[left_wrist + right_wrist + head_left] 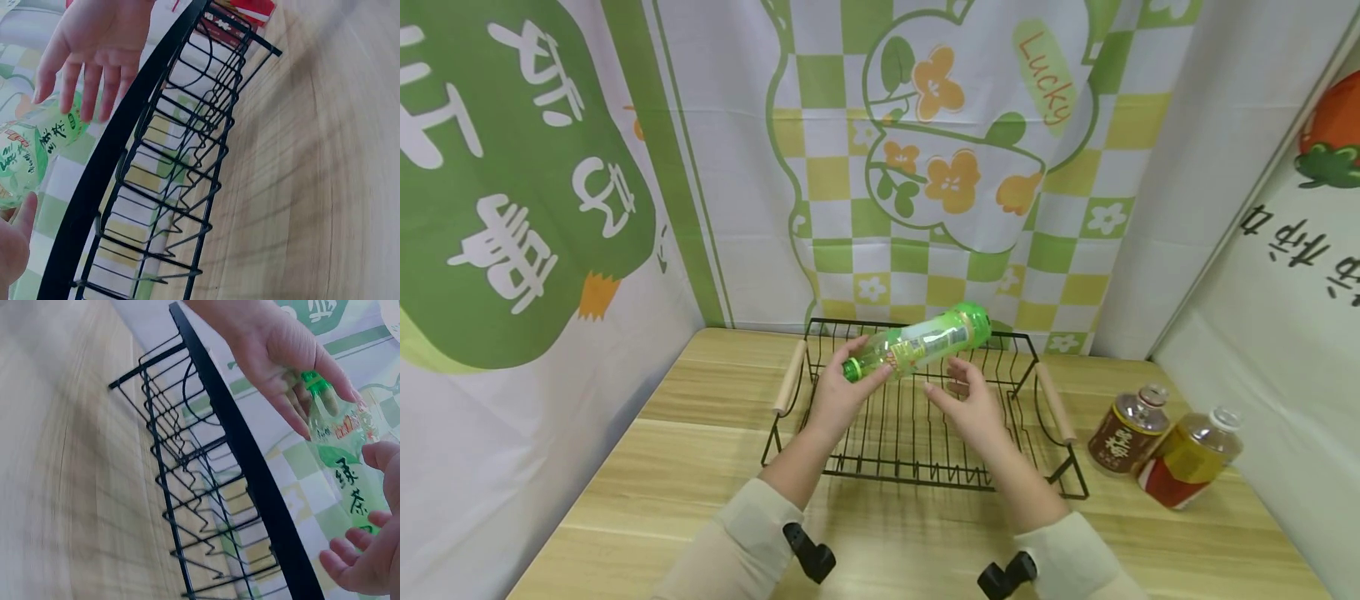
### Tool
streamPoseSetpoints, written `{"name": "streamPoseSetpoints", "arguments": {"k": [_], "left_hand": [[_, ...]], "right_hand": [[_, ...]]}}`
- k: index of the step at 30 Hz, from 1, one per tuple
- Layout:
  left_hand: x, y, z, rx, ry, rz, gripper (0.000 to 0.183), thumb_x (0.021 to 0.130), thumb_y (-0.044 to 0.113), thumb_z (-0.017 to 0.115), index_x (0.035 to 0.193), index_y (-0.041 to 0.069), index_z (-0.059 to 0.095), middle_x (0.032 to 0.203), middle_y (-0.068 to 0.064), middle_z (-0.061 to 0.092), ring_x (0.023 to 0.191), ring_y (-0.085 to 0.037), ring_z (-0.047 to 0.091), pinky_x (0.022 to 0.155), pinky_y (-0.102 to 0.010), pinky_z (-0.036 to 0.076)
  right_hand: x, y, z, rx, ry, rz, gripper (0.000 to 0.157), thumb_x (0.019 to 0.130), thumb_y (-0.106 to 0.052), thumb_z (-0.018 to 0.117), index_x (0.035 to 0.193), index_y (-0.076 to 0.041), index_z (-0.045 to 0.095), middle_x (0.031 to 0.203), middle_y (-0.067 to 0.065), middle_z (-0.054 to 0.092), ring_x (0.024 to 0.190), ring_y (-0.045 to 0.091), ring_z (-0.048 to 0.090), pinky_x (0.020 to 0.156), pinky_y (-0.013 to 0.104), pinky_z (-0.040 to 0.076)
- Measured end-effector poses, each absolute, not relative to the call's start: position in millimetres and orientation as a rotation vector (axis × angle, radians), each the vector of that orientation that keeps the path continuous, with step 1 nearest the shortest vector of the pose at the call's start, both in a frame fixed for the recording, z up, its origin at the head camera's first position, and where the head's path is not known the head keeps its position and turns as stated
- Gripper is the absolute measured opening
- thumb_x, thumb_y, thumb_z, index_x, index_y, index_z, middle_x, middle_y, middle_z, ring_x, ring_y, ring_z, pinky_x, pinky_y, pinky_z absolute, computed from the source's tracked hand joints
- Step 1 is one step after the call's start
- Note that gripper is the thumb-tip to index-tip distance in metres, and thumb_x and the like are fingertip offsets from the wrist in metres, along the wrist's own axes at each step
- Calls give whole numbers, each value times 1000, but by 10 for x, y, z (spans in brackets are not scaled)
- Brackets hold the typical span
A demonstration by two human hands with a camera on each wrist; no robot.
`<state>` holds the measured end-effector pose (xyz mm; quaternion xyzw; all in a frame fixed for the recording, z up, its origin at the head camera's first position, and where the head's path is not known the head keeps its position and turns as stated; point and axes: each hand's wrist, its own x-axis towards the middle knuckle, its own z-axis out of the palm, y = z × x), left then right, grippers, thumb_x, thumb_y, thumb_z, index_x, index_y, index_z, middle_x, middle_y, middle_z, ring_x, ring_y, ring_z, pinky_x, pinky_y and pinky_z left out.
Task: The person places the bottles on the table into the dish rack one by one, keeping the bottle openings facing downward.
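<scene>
A clear green plastic bottle with a green cap is held tilted above the black wire rack, its base up to the right. My left hand grips it round the neck end, thumb on the near side, as the right wrist view also shows with the bottle's label facing out. Beneath the bottle's lower side, my right hand is spread with fingers apart and holds nothing. In the left wrist view that right hand has its palm turned toward the bottle.
Wooden handles sit at both ends of the rack, which stands on a wood-grain table. Right of it are a brown-labelled bottle and a red-and-yellow-labelled bottle, both uncapped. Printed curtains hang behind and at the sides.
</scene>
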<state>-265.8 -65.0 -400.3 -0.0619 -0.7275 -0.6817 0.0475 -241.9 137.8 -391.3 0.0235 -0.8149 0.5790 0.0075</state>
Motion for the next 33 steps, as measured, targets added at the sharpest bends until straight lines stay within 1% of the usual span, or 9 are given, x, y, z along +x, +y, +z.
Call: {"name": "streamPoseSetpoints", "arguments": {"k": [2, 5, 9, 12, 16, 21, 24, 28, 33], "left_hand": [[-2641, -626, -4002, -184, -2220, -2062, 69, 83, 37, 78, 143, 23, 47, 145, -9, 45, 120, -31, 57, 95, -36, 54], [-2617, -597, -4006, -195, -2234, -2033, 70, 82, 40, 78, 143, 24, 47, 145, -9, 46, 120, -31, 57, 95, -36, 54], [-2601, -571, -4018, -226, -2242, -2047, 69, 82, 38, 78, 143, 26, 46, 144, -7, 46, 122, -29, 55, 97, -37, 53], [-2596, -557, -4024, -266, -2222, -2081, 67, 84, 31, 77, 143, 23, 46, 141, -11, 47, 123, -31, 53, 99, -40, 52], [-2584, -543, -4034, -301, -2247, -2056, 66, 85, 27, 76, 143, 18, 46, 138, -14, 51, 123, -32, 51, 99, -44, 50], [-2573, -531, -4047, -321, -2299, -2013, 66, 85, 32, 76, 144, 22, 46, 136, -13, 53, 119, -31, 54, 91, -42, 53], [-2571, -520, -4054, -338, -2326, -2002, 67, 85, 34, 76, 144, 26, 45, 137, -13, 53, 121, -31, 55, 88, -42, 56], [-2567, -502, -4064, -358, -2342, -2024, 68, 85, 34, 76, 144, 27, 43, 139, -13, 52, 124, -33, 55, 90, -43, 56], [-2553, -480, -4057, -360, -2348, -2059, 66, 87, 31, 75, 143, 29, 41, 140, -13, 49, 127, -34, 53, 93, -45, 55]], "right_hand": [[-2408, 1361, -3902, 41, -2534, 1875, 76, 93, -38, 66, 152, -6, 29, 152, 21, 37, 139, 41, 39, 110, 55, 40], [-2397, 1337, -3879, 13, -2515, 1941, 78, 93, -42, 65, 152, -6, 28, 152, 21, 38, 140, 42, 38, 111, 55, 37], [-2400, 1306, -3849, 3, -2469, 2014, 79, 94, -41, 64, 153, -5, 25, 151, 21, 38, 139, 40, 38, 111, 53, 39], [-2408, 1288, -3834, -6, -2413, 2080, 81, 94, -38, 65, 153, -5, 21, 150, 22, 38, 138, 38, 40, 111, 51, 40], [-2422, 1267, -3820, -8, -2343, 2144, 82, 94, -35, 65, 154, -7, 18, 148, 22, 39, 135, 36, 42, 111, 49, 40], [-2444, 1233, -3805, -7, -2299, 2167, 81, 94, -31, 65, 155, -9, 16, 144, 21, 43, 131, 34, 47, 110, 48, 42], [-2453, 1211, -3799, 0, -2276, 2177, 82, 94, -28, 65, 155, -9, 14, 144, 22, 44, 129, 34, 48, 109, 48, 42], [-2466, 1176, -3790, 5, -2245, 2208, 86, 94, -27, 66, 156, -8, 8, 144, 26, 42, 129, 37, 49, 109, 49, 42], [-2467, 1150, -3773, -14, -2259, 2224, 92, 93, -32, 67, 157, -13, 3, 146, 26, 41, 128, 39, 51, 110, 50, 42]]}}
